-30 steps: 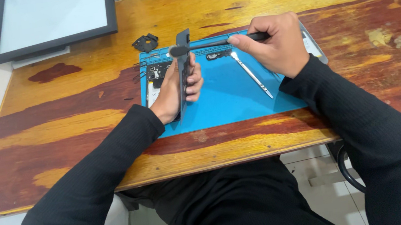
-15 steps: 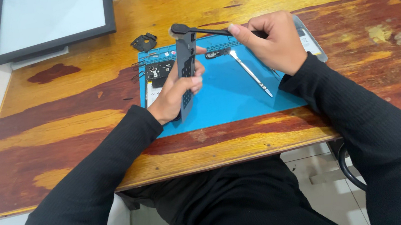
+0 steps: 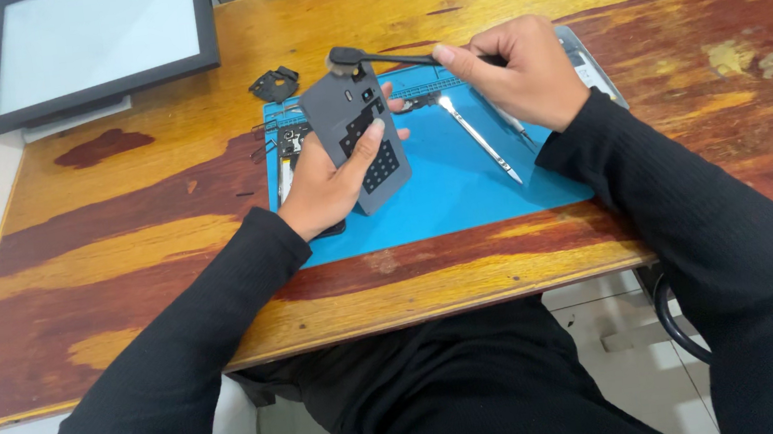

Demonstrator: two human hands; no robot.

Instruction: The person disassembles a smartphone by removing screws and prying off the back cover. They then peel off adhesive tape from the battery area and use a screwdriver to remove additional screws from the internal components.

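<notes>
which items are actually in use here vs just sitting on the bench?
In use:
- left hand holds grey phone back panel
- right hand holds black brush, bristles at the panel's top edge

Lying about:
- metal pry tool on blue mat
- small black part
- framed screen

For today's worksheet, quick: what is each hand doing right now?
Left hand: closed on a grey phone back panel, held tilted.
Right hand: closed on a black brush, bristles at the panel's top edge.

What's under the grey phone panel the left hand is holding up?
Below the grey panel lies the blue mat, with small dark parts showing at its left. The left hand and panel cover the rest.
</notes>
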